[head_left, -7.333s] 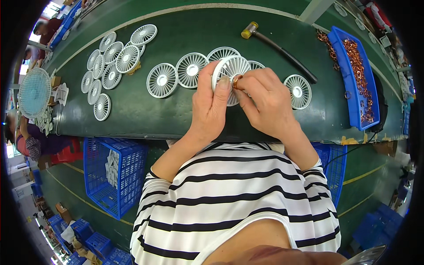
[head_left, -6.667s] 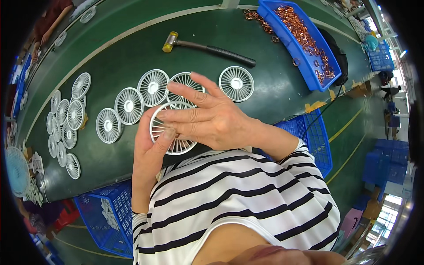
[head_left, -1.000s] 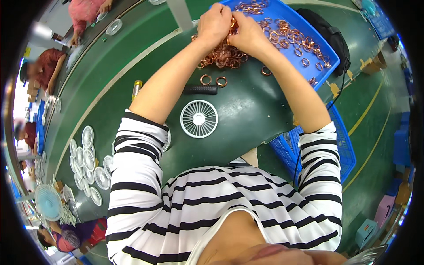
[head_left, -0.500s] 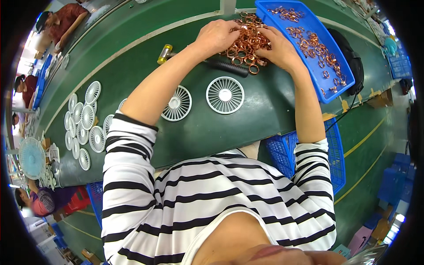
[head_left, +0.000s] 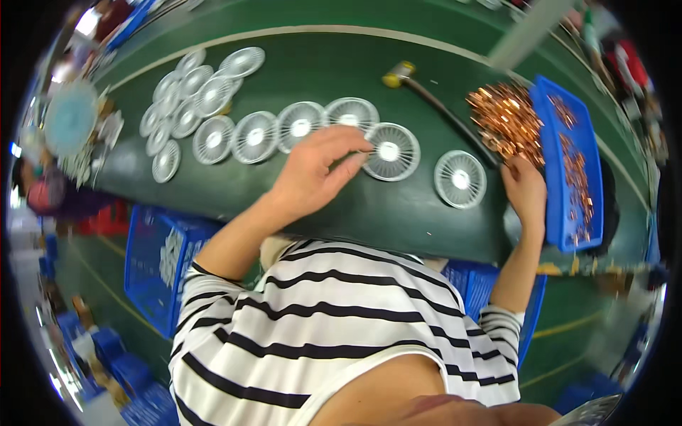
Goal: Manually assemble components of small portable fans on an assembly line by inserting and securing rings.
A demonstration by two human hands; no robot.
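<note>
My left hand (head_left: 316,170) is over the table with thumb and forefinger apart, their tips at the left edge of a white round spoked grille (head_left: 388,151). I cannot tell whether they touch it. My right hand (head_left: 527,190) is at the near edge of a heap of copper-coloured rings (head_left: 506,113), its fingers curled and pressed together. What those fingertips hold, if anything, is blurred. Another white grille (head_left: 460,179) lies flat just left of the right hand. A hammer (head_left: 444,110) with a yellow-faced head and dark handle lies between grilles and rings.
A blue tray (head_left: 599,163) with loose copper rings stands right of the heap. More white grilles (head_left: 256,137) lie in a row and a cluster leftward on the green table (head_left: 320,64). Blue crates (head_left: 156,270) stand below its near edge. A person (head_left: 53,184) is at the far left.
Both hands have left the middle of the ring heap. The left has moved left and nearer, to the grilles; the right is at the heap's near edge. The view has turned leftward.
</note>
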